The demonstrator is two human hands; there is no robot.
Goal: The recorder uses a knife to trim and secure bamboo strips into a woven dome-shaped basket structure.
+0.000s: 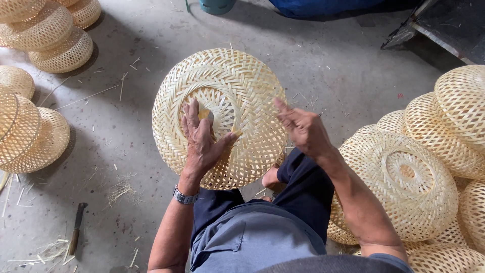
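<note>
Basket (222, 81), woven and round, stands tilted on the floor (313, 60) against the person's knees. Left hand (202, 139) lies flat on it, fingers spread, grip open. Right hand (303, 129) pinches a thin strip at its right rim. Basket stacks sit left and right.

Grey concrete floor (313, 65) carries woven bamboo baskets (399, 182) stacked along its left and right edges. A knife (77, 227) lies near the lower-left corner among bamboo slivers (119, 191).

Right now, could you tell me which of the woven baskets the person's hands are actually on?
The round basket at the centre, propped against the knee: the left hand lies flat on it and the right hand pinches at its edge. The others sit in untouched piles.
</note>
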